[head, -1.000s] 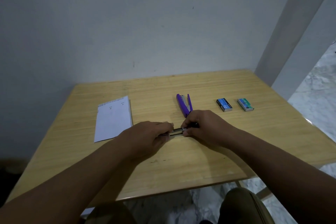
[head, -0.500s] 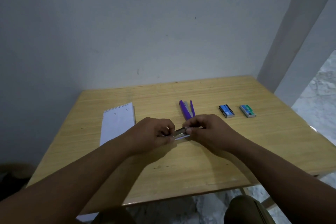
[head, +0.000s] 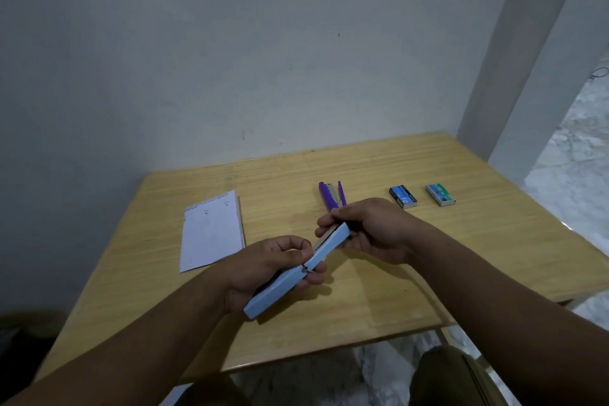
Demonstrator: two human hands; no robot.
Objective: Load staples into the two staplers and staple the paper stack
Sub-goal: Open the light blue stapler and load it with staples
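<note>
1. I've lifted the blue stapler (head: 298, 269) off the tabletop (head: 461, 257); it's opened out.
2. My left hand (head: 263, 269) grips its near half, my right hand (head: 372, 229) pinches the far end.
3. Its long axis runs near-left to far-right; staple boxes (head: 402, 197) lie nearer my right hand.

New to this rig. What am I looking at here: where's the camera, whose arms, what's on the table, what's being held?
There is no robot. A person wears one wide-angle camera on the head, looking forward and down, so the arms coming in from the bottom are their own.

The left hand and right hand together hold a light blue stapler, swung open, above the wooden table.

On the table lie a paper stack to the left, a purple stapler, partly behind the right hand, and two small staple boxes to the right: a blue box and a green box.
</note>
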